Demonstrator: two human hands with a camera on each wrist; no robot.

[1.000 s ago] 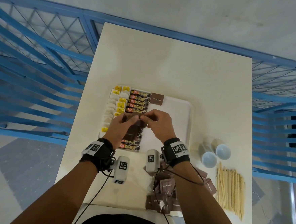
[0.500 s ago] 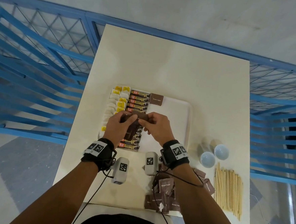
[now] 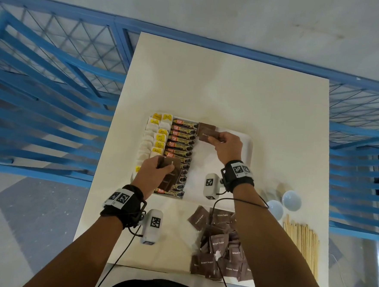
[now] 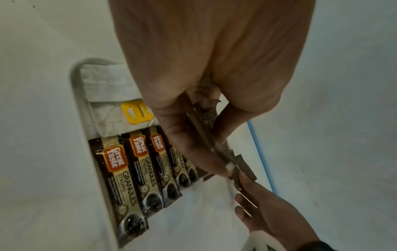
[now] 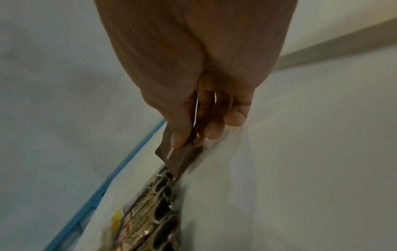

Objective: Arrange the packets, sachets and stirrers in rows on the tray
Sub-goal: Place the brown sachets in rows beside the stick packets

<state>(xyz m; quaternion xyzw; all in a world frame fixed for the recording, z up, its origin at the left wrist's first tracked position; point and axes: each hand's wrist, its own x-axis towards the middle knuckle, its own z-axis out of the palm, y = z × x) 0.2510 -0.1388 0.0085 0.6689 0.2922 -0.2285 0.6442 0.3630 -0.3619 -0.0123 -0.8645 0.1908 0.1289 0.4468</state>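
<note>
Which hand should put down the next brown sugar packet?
The right hand, probably. It already pinches one brown sugar packet at the far end of the tray, just below the placed packet. The left hand holds the stack farther back.

The head view looks steeply down on the tray (image 3: pixel 248 145), which both wrist views see close along the hands.

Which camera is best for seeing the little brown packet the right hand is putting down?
The head view: the brown sugar packet shows whole there, pinched by the right hand just below the packet already on the tray. The right wrist view shows it close but blurred and edge-on. The left wrist view shows only a dark corner.
</note>
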